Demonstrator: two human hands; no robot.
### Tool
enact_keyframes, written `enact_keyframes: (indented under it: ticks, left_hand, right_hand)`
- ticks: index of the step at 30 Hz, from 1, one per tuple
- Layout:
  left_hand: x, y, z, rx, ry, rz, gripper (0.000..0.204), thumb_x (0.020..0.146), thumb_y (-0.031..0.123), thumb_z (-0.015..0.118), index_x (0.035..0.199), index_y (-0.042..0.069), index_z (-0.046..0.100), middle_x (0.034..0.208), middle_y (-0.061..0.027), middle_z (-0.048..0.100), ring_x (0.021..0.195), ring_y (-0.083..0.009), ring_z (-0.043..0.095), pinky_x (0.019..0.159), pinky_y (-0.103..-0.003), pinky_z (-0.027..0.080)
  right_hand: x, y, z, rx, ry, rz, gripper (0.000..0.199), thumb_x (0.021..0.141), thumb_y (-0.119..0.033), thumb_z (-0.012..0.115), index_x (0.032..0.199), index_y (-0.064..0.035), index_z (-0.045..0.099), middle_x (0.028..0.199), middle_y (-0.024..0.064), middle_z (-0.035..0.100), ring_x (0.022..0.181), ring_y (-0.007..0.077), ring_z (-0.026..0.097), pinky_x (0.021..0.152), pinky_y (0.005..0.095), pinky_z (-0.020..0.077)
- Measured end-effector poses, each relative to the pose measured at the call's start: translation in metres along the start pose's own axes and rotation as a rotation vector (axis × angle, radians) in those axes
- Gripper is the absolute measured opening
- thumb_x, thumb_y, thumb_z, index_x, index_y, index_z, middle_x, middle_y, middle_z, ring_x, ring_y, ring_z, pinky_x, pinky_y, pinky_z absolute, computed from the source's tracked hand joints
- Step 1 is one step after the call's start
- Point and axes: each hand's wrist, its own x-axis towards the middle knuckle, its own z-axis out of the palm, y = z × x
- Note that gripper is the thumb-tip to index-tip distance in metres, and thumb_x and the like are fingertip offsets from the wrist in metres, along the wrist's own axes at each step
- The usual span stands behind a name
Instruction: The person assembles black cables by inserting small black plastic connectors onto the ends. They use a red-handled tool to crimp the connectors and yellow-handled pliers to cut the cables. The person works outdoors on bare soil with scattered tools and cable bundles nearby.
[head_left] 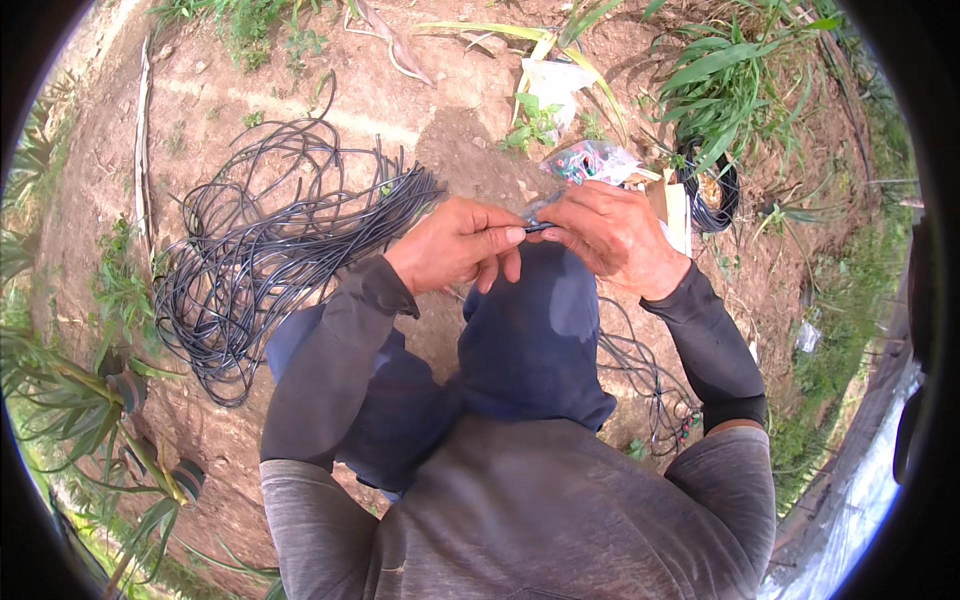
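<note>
My left hand (pixel 458 243) pinches the end of a thin black tube (pixel 533 228) between thumb and forefinger. My right hand (pixel 612 235) meets it from the right, its fingers closed on a small fitting (pixel 540 207) at the tube's tip. Both hands are held together above my knees. A large tangled bundle of the same black tubing (pixel 270 250) lies on the bare soil to the left, with strands running toward my left hand.
A clear plastic bag of small coloured parts (pixel 590 160) lies on the soil just beyond my hands, next to a cardboard box (pixel 672 205) and a small black coil (pixel 712 195). More tubing (pixel 650 385) lies at my right. Green plants ring the soil patch.
</note>
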Motion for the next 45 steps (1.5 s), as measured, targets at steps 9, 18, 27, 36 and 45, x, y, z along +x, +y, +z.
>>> enact_keyframes:
  ticks: [9, 18, 27, 36, 45]
  left_hand:
    - [0.002, -0.009, 0.011, 0.228, 0.144, 0.117, 0.016, 0.095, 0.013, 0.062, 0.103, 0.002, 0.07, 0.078, -0.0067, 0.071, 0.058, -0.0106, 0.064, 0.049, -0.025, 0.047]
    - [0.004, -0.031, 0.021, 1.121, 0.568, 0.814, 0.017, 0.082, 0.01, 0.069, 0.099, 0.005, 0.067, 0.066, -0.0066, 0.057, 0.056, -0.0222, 0.061, 0.048, -0.033, 0.047]
    - [0.001, -0.032, 0.015, 1.451, 0.551, 0.974, 0.037, 0.074, 0.009, 0.061, 0.11, 0.0, 0.063, 0.08, -0.0053, 0.055, 0.062, -0.0175, 0.058, 0.052, -0.03, 0.048]
    - [0.004, -0.021, 0.009, 0.539, 0.187, 0.356, 0.021, 0.097, 0.019, 0.058, 0.11, 0.006, 0.067, 0.079, -0.0096, 0.069, 0.062, -0.019, 0.067, 0.05, -0.027, 0.048]
    - [-0.003, -0.014, 0.005, -0.064, -0.168, -0.002, 0.029, 0.101, 0.021, 0.053, 0.111, -0.001, 0.067, 0.08, -0.0084, 0.071, 0.064, -0.0123, 0.068, 0.049, -0.021, 0.047]
  right_hand:
    - [-0.002, -0.004, -0.002, -0.044, -0.072, -0.003, 0.015, 0.08, -0.012, 0.072, 0.083, -0.0061, 0.059, 0.074, 0.0073, 0.055, 0.071, 0.0277, 0.058, 0.058, 0.0384, 0.0473]
    - [0.0, -0.014, 0.001, 0.524, -0.216, 0.562, 0.028, 0.098, -0.023, 0.06, 0.08, -0.0019, 0.061, 0.058, 0.003, 0.049, 0.052, 0.0121, 0.048, 0.049, 0.0291, 0.0358]
    - [-0.007, -0.012, 0.01, 1.136, -0.25, 0.995, 0.034, 0.1, -0.03, 0.057, 0.078, -0.0049, 0.061, 0.058, -0.0024, 0.05, 0.05, 0.0042, 0.042, 0.046, 0.0216, 0.0297]
    - [-0.012, -0.004, 0.005, -0.04, -0.017, 0.049, 0.015, 0.084, -0.017, 0.07, 0.095, -0.007, 0.065, 0.077, 0.0031, 0.058, 0.067, 0.0184, 0.058, 0.058, 0.0315, 0.0477]
    - [0.006, -0.002, -0.02, -0.179, -0.215, -0.259, 0.027, 0.074, -0.02, 0.076, 0.097, -0.0086, 0.067, 0.079, 0.0024, 0.058, 0.072, 0.0198, 0.058, 0.057, 0.0341, 0.046]
